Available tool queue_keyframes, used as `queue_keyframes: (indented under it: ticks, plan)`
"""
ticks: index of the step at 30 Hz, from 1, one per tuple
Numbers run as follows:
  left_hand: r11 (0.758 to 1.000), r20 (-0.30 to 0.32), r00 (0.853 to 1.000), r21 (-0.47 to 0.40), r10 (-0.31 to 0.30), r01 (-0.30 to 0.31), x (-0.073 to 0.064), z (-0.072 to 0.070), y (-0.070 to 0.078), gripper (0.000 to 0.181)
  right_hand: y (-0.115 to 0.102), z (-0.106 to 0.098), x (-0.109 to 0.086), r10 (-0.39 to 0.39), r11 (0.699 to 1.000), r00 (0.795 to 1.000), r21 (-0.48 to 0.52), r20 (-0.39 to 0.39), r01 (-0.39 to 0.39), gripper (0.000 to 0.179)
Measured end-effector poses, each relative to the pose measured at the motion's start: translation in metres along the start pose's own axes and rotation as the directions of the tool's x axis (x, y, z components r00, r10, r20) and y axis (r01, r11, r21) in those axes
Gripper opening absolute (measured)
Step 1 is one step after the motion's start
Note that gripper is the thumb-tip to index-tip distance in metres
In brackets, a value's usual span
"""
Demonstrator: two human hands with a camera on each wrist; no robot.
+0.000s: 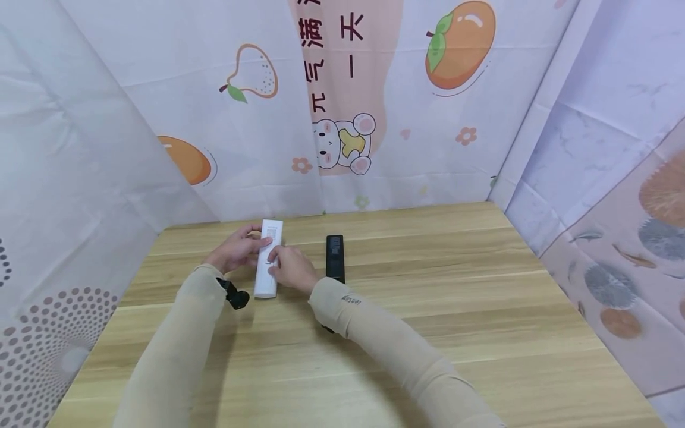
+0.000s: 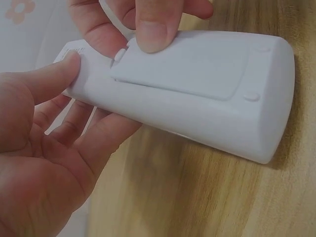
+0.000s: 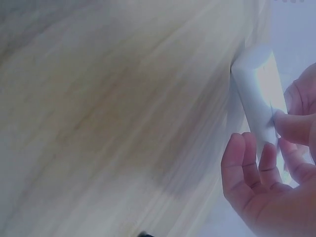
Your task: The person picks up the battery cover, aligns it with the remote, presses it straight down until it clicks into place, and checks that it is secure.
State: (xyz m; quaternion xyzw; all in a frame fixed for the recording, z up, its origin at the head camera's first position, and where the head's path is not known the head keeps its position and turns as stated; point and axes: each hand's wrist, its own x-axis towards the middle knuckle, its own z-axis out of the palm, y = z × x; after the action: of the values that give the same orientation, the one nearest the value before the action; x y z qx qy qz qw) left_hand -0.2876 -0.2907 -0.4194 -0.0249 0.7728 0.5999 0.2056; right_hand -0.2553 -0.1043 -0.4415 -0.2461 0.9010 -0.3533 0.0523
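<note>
A white remote control is held back side up over the wooden table, its lower end close to the tabletop. My left hand grips its upper part from the left, thumb on the back and fingers beneath. On the remote's back, the battery cover stands slightly raised along one edge near its latch. My right hand pinches the cover's latch end, thumb on top and index finger at the latch. The remote's button side faces down, hidden.
A black remote control lies on the wooden table to the right of the hands, its near end partly behind the right forearm. A printed curtain hangs along the table's far edge, with more sheeting at both sides.
</note>
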Motion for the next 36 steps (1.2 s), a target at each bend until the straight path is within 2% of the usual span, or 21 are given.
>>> queue_keyframes:
  ticks: [18,36]
  plan:
    - [1.000,0.003,1.000,0.004,0.001,-0.001,-0.0016,0.0018,0.0039,0.057,-0.0057,-0.0031,-0.0034,0.028,1.000,1.000,0.003,-0.001,-0.028,0.013]
    - [1.000,-0.010,1.000,0.004,-0.008,0.008,0.0002,0.0023,0.0006,0.055,-0.0022,0.0006,-0.0020,0.046,0.999,0.999,0.000,-0.001,-0.046,0.011]
